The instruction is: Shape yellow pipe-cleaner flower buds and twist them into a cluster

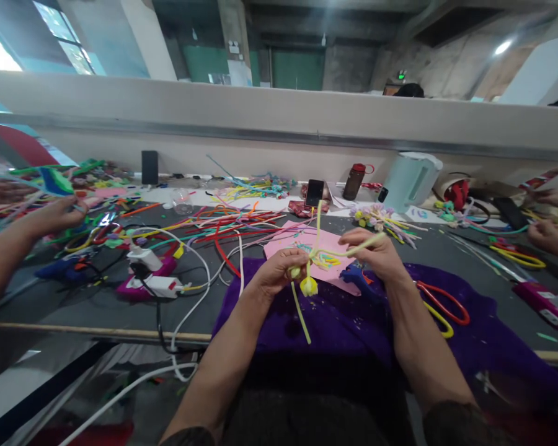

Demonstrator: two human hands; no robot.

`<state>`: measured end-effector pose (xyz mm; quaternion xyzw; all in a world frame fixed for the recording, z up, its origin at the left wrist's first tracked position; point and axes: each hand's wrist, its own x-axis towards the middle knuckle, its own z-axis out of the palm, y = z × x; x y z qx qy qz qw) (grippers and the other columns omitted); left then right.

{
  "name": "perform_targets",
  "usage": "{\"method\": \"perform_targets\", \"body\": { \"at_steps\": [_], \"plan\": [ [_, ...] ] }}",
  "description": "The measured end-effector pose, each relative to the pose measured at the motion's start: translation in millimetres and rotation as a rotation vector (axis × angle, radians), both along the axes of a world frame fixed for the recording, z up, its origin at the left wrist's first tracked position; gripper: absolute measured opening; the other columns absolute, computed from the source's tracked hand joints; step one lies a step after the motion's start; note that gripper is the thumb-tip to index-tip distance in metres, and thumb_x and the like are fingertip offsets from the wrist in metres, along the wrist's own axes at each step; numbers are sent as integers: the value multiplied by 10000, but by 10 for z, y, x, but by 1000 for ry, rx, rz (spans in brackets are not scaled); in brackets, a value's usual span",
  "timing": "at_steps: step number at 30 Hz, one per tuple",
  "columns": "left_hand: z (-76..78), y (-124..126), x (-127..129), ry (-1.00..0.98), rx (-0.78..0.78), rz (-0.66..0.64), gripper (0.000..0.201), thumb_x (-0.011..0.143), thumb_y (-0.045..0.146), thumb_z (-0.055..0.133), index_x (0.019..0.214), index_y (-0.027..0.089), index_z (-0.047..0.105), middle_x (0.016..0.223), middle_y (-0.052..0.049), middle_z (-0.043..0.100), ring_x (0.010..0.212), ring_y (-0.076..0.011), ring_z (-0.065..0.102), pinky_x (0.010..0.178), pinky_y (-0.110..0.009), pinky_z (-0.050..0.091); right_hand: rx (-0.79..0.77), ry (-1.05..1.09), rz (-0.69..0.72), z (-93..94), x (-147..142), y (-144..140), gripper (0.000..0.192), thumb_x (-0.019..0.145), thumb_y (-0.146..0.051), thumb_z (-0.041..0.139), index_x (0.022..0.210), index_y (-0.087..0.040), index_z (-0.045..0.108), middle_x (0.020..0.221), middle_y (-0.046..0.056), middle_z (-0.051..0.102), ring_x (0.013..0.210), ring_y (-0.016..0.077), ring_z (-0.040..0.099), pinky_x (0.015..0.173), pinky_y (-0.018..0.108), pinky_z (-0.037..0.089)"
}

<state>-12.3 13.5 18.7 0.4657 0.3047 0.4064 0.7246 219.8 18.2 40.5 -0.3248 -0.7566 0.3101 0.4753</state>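
My left hand [283,272] pinches a small yellow-green pipe-cleaner flower, its fuzzy yellow head [309,286] hanging below my fingers. Several pale green pipe-cleaner stems stick out of the bunch; one stem [301,313] points down and another rises upward. To the right, my right hand [372,251] is closed on a light green pipe cleaner [339,253] that runs from the flower. Under both hands lie a pink sheet [286,238] with short coloured pieces on it and a purple cloth [279,322]. A blue-handled tool [360,279] rests beside the sheet, partly behind my right wrist.
Red-and-yellow-handled scissors [446,306] lie on the cloth at right. Power strips [149,282] with white cables stand at left. Behind are loose pipe cleaners [232,220], a phone [315,192], a bottle [354,181] and a pale green kettle [411,179]. Other people's hands [62,214] work at both sides.
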Motion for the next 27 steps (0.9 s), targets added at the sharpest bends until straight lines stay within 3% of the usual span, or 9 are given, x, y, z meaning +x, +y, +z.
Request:
{"method": "perform_targets", "body": {
  "at_steps": [2,5,8,12,18,24,27],
  "plan": [
    [-24,8,8,-13,-6,-30,210,596,272,700,623,100,584,486,-7,550,387,-57,445,407,-183,298,191,-1,-9,-49,-138,-31,241,756,-275,623,991,-239,663,1069,69,606,889,184,582,662,293,496],
    [-57,13,31,-9,20,-92,187,617,260,677,638,95,592,495,-13,555,397,-69,463,426,-195,332,354,-120,95,-117,-350,-85,319,787,-247,600,1105,-267,608,1196,80,540,1050,207,533,814,344,481],
    [-74,12,53,8,38,-100,174,601,240,677,659,98,594,500,-12,568,401,-79,480,449,-207,363,439,-162,131,-175,-446,-100,283,819,-223,562,1097,-258,606,1097,85,594,993,185,569,817,329,482],
    [-59,4,68,56,47,-86,201,590,261,695,623,110,565,493,-7,567,402,-84,490,443,-204,353,463,-195,69,-206,-435,-83,184,816,-214,561,984,-210,636,907,79,643,835,162,607,724,285,488],
    [-5,-26,61,191,181,-38,205,648,300,670,646,113,585,520,-1,569,431,-59,458,441,-179,293,272,-238,-11,-169,-434,-128,139,826,-248,523,805,-166,633,751,50,620,697,145,574,644,254,437],
    [6,-97,118,411,481,114,95,669,224,614,643,133,620,590,6,574,551,-84,493,545,-198,364,-148,-177,-107,-220,-448,-106,197,764,-278,551,612,-154,566,549,-25,520,516,95,458,492,210,340],
    [5,-122,149,535,604,205,84,666,216,606,634,144,636,629,2,593,593,-94,509,561,-201,369,-331,-123,-90,-231,-464,-91,208,720,-262,576,548,-155,526,476,-49,466,446,72,393,438,198,293]
  ]
}}
